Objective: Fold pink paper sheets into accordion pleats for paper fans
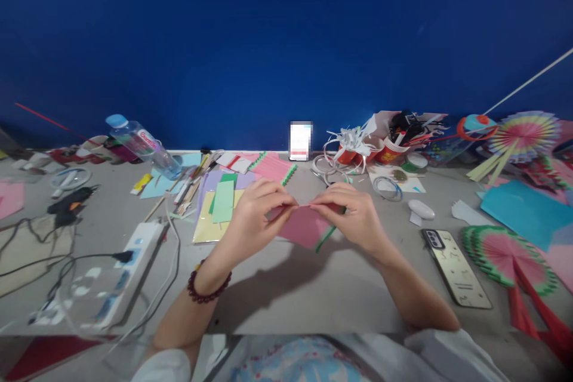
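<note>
Pale sleeves (447, 355) fill the bottom edge, and both forearms reach forward. Ahead stands a deep blue wall (286, 42), with a cluttered grey table (286, 295) set against it. The left hand (253, 212) and right hand (356, 215) meet above the table's middle, fingertips pinched tight on the top edge of a pink paper sheet (304, 228). Its long axis runs left to right between the hands. A lower corner points down toward the person, with a green strip (326, 237) along the lower right edge.

Left of the arms lies a white power strip (129, 262). To the right are a pink-and-green paper fan (505, 253) and a phone (456, 267) lying lengthwise away from the person. A stack of coloured sheets (222, 206) sits just behind the left hand. A tipped bottle (143, 144) near the wall bears red lettering too small to read. Dark beads (208, 287) circle the left wrist.
</note>
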Available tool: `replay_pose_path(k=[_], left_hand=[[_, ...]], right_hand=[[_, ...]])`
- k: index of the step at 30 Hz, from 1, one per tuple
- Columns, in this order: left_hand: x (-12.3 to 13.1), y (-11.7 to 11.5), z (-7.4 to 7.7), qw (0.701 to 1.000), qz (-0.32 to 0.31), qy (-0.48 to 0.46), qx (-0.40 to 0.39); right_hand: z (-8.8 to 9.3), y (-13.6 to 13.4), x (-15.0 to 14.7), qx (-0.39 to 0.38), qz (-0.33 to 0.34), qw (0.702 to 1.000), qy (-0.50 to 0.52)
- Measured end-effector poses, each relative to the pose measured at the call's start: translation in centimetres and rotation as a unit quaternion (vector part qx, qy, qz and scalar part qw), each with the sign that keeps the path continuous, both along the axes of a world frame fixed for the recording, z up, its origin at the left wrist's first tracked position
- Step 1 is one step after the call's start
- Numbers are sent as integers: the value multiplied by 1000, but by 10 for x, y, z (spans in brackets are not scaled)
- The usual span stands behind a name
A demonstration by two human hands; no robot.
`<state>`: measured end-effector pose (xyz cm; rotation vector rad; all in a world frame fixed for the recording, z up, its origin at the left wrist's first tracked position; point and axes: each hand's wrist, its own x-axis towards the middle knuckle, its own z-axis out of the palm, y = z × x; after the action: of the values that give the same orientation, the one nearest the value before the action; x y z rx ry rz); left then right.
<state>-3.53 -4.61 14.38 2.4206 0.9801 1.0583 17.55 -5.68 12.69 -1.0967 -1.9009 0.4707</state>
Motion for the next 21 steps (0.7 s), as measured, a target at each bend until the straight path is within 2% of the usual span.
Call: replay_pose_path(k=[3,7,10,15,21], left_hand=[[2,-1,-2,998,24,38,33],[8,-5,-5,981,77,105,145],[11,-7,-7,971,79,117,193],[7,-3,-8,984,48,103,140],[-1,3,-6,991,57,64,101]], right_hand=[[-3,-1,-3,15,-7,1000,1],[-8,-1,-7,47,-9,999,-14],[-11,0,-9,56,-7,998,-23],[-10,2,-6,28,-1,999,-19],[-3,3,-2,1,-7,1000,-3]])
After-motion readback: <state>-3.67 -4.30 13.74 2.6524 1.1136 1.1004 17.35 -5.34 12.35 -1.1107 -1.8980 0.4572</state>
